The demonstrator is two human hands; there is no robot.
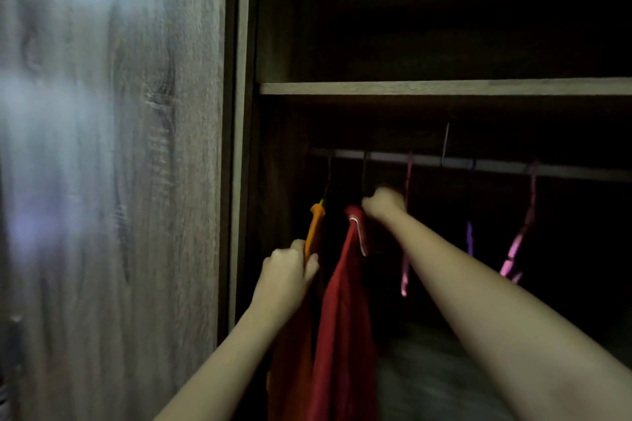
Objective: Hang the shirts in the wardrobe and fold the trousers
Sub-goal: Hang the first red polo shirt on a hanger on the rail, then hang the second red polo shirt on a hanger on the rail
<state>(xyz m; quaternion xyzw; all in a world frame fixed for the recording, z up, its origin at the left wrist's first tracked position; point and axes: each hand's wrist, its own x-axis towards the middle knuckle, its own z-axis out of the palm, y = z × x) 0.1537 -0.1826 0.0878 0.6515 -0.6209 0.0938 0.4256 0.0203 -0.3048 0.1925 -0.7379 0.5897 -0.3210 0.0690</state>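
Note:
Inside the dark wardrobe a red shirt (342,311) hangs from the rail (485,164) on a hanger whose hook reaches up to the rail. My right hand (384,203) grips the top of that hanger beside the shirt's collar. To its left hangs an orange shirt (314,229) on its own hanger. My left hand (289,275) grips the orange shirt's shoulder edge. No trousers are in view.
Several empty pink and purple hangers (519,239) hang on the rail to the right. A wooden shelf (444,87) runs above the rail. The wardrobe's wooden door (119,181) fills the left side. Pale blurred fabric (424,369) lies at the wardrobe's bottom.

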